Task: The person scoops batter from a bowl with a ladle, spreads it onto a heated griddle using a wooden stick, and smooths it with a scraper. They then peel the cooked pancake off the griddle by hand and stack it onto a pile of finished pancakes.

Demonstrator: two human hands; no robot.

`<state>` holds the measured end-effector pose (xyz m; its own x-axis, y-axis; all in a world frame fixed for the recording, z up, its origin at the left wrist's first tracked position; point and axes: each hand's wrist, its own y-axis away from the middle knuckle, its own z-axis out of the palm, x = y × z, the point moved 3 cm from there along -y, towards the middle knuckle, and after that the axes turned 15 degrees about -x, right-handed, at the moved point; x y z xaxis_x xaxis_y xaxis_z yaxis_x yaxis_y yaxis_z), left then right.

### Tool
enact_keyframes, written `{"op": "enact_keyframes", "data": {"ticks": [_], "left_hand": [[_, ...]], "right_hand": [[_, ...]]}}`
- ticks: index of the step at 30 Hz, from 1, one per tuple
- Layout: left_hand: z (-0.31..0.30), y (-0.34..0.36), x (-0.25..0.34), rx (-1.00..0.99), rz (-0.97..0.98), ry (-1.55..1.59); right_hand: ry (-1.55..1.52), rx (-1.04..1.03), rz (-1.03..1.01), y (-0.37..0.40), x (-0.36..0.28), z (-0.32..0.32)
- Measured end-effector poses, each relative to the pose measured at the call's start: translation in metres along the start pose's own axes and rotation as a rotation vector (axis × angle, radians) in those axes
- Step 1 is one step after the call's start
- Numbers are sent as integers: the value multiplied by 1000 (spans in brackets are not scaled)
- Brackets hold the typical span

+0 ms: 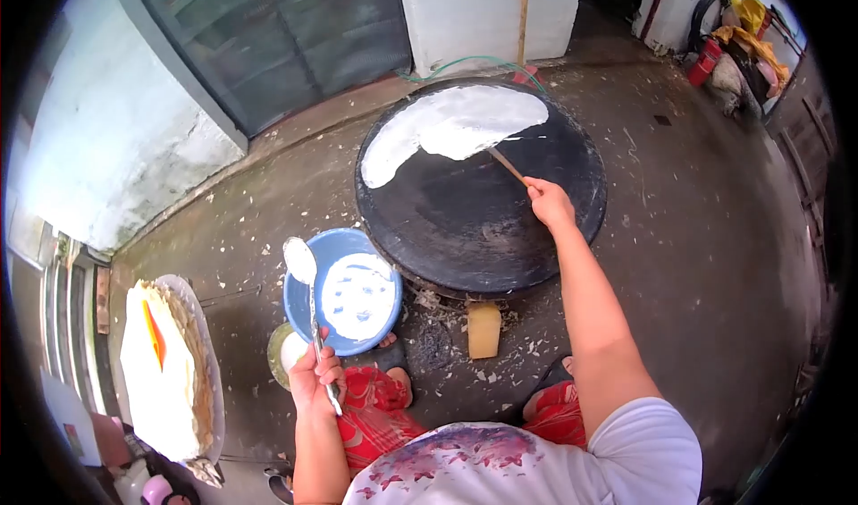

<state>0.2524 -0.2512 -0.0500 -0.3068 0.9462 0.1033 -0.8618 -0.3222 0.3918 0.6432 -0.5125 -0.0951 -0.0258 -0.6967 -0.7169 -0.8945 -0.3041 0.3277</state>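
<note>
A wide round black griddle stands in front of me, with white batter spread in an arc across its far side. My right hand is closed around the wooden handle of a spreader, whose far end meets the edge of the batter. Lower left, my left hand grips the metal handle of a ladle; the bowl is coated white and hangs over the rim of a blue basin. White batter lies inside that basin. Part of a greenish bowl with something white shows beside it.
A tall stack of thin pale flatbreads sits on a tray at left, an orange strip on top. A yellowish block is at the griddle's near edge. Scraps litter the floor. Bags and a red cylinder stand far right.
</note>
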Motion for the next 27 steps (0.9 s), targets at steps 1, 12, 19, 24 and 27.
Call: {"op": "enact_keyframes", "data": {"ticks": [1, 12, 19, 24, 27], "left_hand": [[-2, 0, 0, -26, -9, -12], [-2, 6, 3, 10, 14, -49], [1, 8, 5, 23, 18, -75], [1, 12, 6, 29, 16, -101], [1, 13, 9, 40, 25, -111]], "right_hand": [[3, -16, -65, -12, 7, 13], [-135, 23, -206, 6, 45, 37], [90, -64, -81, 36, -7, 32], [175, -151, -231, 34, -9, 65], [69, -194, -108, 61, -26, 42]]}}
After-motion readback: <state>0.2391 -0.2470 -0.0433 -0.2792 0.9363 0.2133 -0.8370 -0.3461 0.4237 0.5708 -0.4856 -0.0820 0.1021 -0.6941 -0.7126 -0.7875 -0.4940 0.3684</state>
